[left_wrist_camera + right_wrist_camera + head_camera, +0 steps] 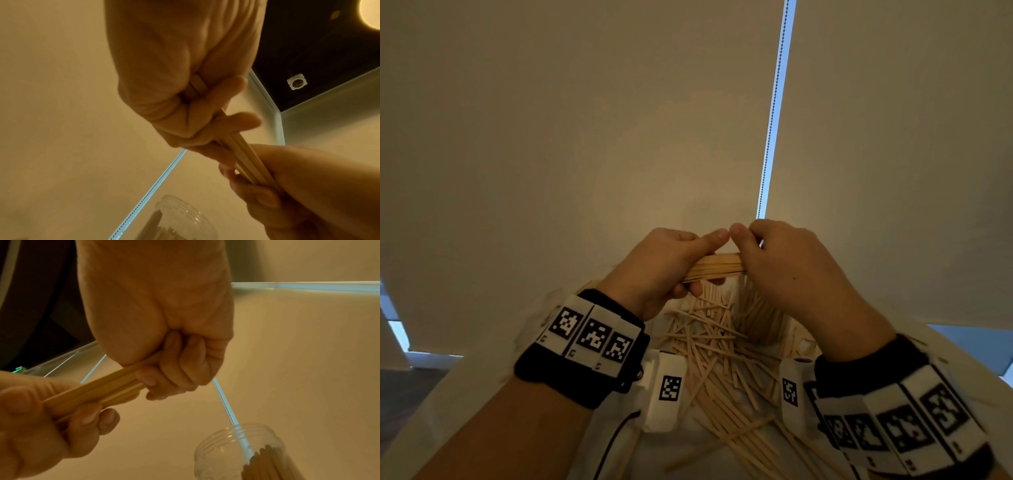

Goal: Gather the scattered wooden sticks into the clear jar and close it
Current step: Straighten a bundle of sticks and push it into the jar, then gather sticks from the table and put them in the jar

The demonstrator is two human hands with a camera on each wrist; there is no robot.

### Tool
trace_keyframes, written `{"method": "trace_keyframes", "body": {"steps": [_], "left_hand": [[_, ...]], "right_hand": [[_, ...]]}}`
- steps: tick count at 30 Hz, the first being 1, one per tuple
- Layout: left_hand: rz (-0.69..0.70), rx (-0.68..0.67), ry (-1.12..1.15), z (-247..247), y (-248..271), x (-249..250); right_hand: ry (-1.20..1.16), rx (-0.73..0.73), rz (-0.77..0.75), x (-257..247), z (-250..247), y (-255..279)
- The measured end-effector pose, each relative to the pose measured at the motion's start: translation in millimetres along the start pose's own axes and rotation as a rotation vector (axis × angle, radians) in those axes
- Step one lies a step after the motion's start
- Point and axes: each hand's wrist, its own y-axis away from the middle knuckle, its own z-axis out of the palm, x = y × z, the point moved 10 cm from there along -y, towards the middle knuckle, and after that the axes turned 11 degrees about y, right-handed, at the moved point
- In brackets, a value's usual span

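Observation:
Both hands hold one bundle of wooden sticks [714, 266] level in the air, above the table. My left hand [671, 263] grips its left end and my right hand [774, 263] grips its right end, thumbs nearly touching on top. The bundle [244, 159] shows between the two fists in the left wrist view, and the bundle [98, 391] likewise in the right wrist view. The clear jar [244, 452] stands open below, with sticks upright inside; the jar [183, 217] is also low in the left wrist view. Many loose sticks [722, 370] lie scattered on the white table [482, 404].
A pale roller blind with a bead chain [774, 113] hangs straight ahead behind the hands. The jar with its sticks [756, 318] sits just under my right hand. No lid is in view.

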Motion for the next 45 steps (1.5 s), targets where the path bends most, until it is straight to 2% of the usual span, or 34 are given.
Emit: {"method": "trace_keyframes", "body": {"steps": [4,6,8,10,12,14,16,18,20,22,24,26,29,32,35,37,40,45], "left_hand": [[0.018,0.075,0.207,-10.0,-5.3,-1.0],[0.029,0.083,0.281,-9.0,-5.2,0.4],[0.010,0.070,0.284,-4.1,-3.1,1.1],[-0.039,0.019,0.257,2.7,-1.3,0.2],[-0.073,-0.085,0.142,11.3,0.4,-0.5],[-0.076,-0.195,-0.011,17.3,3.0,-3.3],[-0.063,-0.228,-0.072,16.9,2.4,-7.7],[-0.042,-0.193,-0.058,13.5,-1.7,-10.5],[-0.013,-0.138,-0.026,11.7,-6.1,-12.2],[0.030,-0.098,-0.023,12.6,-8.7,-13.1],[0.076,-0.077,-0.036,15.9,-9.7,-13.6],[0.102,-0.066,-0.012,21.5,-10.4,-15.7],[0.116,-0.065,0.049,30.9,-11.3,-18.9],[0.099,-0.030,0.130,29.2,-12.5,-22.7],[0.096,0.096,0.049,14.0,-15.2,-32.0],[0.063,0.119,-0.013,13.6,-21.4,-41.0],[0.017,0.051,-0.098,27.0,-39.6,-54.8],[0.065,-0.050,-0.252,56.3,-75.2,-62.4]], "right_hand": [[0.065,0.183,-0.120,-17.8,-18.5,3.7],[0.122,0.278,-0.118,-20.7,-24.7,7.0],[0.162,0.309,-0.073,-15.7,-26.6,8.2],[0.174,0.298,-0.013,-5.8,-25.8,7.1],[0.169,0.262,0.030,4.6,-23.5,4.3],[0.149,0.214,0.033,10.9,-18.8,0.4],[0.079,0.183,0.005,12.0,-14.2,-2.4],[0.006,0.204,0.020,15.4,-14.2,-2.2],[0.023,0.216,0.101,26.5,-14.3,-1.0],[0.031,0.106,0.173,40.7,-3.1,-3.7],[-0.080,0.001,0.195,51.1,5.8,-6.4],[-0.178,-0.027,0.204,57.4,4.3,-8.0],[-0.206,-0.012,0.226,65.9,-1.8,-9.3],[-0.154,0.083,0.288,86.0,-18.0,-9.8],[-0.120,0.264,0.373,118.4,-45.9,-6.9],[-0.073,0.340,0.417,135.0,-56.4,-7.3],[0.050,0.343,0.429,138.3,-52.4,-19.7],[0.326,0.216,0.251,105.1,-23.3,-55.9]]}}
